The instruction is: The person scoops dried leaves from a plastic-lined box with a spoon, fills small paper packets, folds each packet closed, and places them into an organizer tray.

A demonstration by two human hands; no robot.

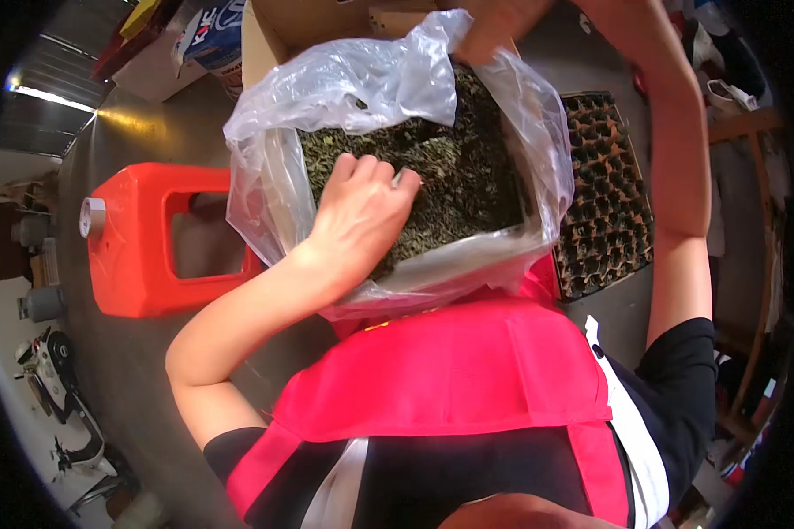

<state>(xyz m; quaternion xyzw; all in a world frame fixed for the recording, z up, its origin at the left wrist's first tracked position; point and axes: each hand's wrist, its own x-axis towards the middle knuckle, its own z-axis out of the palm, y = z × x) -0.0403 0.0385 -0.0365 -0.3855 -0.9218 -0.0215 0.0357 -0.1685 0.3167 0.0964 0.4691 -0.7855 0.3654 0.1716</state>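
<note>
My left hand (366,207) rests on dark green dried leaves (463,176) with its fingers curled and pressed together; anything inside it is hidden. The leaves fill a cardboard box lined with a clear plastic bag (353,84). The bag's rim is folded outward over the box sides, and part of it lies across the back of the leaves. My right hand (501,28) is blurred at the top, close to the back right edge of the bag, so its fingers cannot be made out.
A red jerrycan (132,242) stands left of the box. To the right lies a black seedling tray (600,189) with many cells. Behind are a blue and white sack (216,37) and cardboard flaps. A scooter (66,401) is at the far left.
</note>
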